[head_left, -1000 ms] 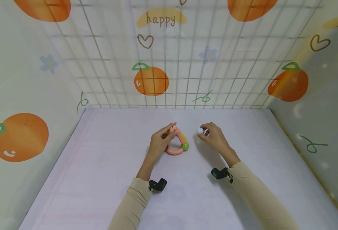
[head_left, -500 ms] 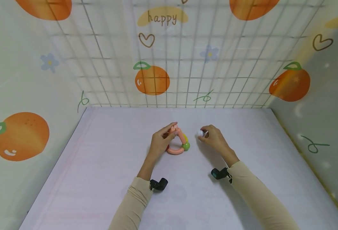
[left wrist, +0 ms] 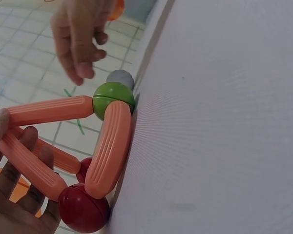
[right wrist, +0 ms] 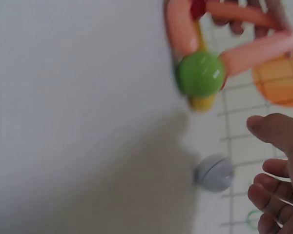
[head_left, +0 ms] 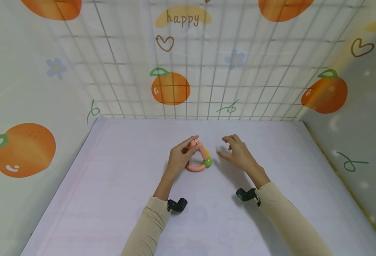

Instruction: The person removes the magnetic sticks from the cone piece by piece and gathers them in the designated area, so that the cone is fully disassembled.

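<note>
A magnetic rod-and-ball frame, with salmon ribbed rods (left wrist: pixel 116 146), stands on the table. Its corners are a green ball (left wrist: pixel 112 97) and red balls (left wrist: pixel 84 207), and a yellow piece (right wrist: pixel 202 103) shows behind the green one. My left hand (head_left: pixel 178 156) pinches the top of the frame where the rods meet. My right hand (head_left: pixel 239 154) hovers to the right with thumb and fingers spread, holding nothing. Close below its fingers a grey-white ball (right wrist: pixel 215 173) lies on the table, apart from the frame.
The pale table (head_left: pixel 111 185) is bounded at the back by a gridded panel (head_left: pixel 204 89) behind a sheet printed with oranges. Printed sheets also line the left and right sides. A black wrist camera (head_left: pixel 177 205) sits at the left cuff, another camera (head_left: pixel 246 194) at the right.
My right hand has let go of the grey-white ball, its fingers parting and lifting away. The left hand keeps its pinch on the frame, which has hardly moved.
</note>
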`<state>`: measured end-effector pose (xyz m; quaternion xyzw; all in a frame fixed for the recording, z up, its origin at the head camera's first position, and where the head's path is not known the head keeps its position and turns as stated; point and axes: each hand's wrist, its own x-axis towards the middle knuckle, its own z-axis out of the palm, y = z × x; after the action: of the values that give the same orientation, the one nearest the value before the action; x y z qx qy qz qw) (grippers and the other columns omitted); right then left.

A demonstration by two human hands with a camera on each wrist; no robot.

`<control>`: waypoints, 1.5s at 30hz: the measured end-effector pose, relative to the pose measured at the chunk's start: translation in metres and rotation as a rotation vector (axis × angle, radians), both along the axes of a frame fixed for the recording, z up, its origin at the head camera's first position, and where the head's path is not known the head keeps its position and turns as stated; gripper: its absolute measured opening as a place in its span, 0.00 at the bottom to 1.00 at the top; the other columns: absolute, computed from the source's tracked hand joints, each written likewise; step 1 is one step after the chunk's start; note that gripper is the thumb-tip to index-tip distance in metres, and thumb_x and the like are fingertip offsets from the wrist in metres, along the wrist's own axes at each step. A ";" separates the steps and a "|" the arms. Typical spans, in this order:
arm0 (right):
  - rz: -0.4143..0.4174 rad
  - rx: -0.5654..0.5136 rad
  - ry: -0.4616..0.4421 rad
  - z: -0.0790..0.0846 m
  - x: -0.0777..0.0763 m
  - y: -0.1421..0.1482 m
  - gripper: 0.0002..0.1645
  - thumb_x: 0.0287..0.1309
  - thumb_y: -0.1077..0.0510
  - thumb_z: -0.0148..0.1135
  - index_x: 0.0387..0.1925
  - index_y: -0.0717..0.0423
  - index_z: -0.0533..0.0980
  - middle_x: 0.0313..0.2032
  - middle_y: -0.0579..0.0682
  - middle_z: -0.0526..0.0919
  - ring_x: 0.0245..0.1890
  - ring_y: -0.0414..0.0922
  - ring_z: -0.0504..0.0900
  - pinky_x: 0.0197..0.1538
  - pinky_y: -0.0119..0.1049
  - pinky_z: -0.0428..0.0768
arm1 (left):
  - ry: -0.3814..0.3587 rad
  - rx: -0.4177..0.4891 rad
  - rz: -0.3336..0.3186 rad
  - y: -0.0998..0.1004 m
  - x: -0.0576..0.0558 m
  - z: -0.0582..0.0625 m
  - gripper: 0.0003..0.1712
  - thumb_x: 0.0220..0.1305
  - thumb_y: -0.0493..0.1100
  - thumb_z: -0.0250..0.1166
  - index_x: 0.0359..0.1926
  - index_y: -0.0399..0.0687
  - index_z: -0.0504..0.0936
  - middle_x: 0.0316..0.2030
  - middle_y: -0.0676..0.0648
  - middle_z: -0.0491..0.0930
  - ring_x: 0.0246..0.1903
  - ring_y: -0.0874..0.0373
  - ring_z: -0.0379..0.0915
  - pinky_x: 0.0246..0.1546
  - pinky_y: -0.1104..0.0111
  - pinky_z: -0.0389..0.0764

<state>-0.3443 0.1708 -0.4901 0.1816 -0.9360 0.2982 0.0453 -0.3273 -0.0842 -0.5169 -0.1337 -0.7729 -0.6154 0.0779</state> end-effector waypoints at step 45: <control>0.165 -0.184 0.202 0.025 0.021 -0.043 0.09 0.62 0.57 0.68 0.43 0.53 0.81 0.39 0.46 0.81 0.39 0.45 0.78 0.41 0.44 0.76 | -0.013 0.050 -0.019 0.004 -0.002 0.006 0.18 0.72 0.51 0.62 0.61 0.62 0.82 0.38 0.44 0.86 0.37 0.38 0.81 0.36 0.66 0.79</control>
<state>-0.3230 0.1275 -0.4655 0.2820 -0.8773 0.3657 0.1309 -0.3290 -0.0800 -0.5110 -0.1352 -0.7564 -0.6361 0.0702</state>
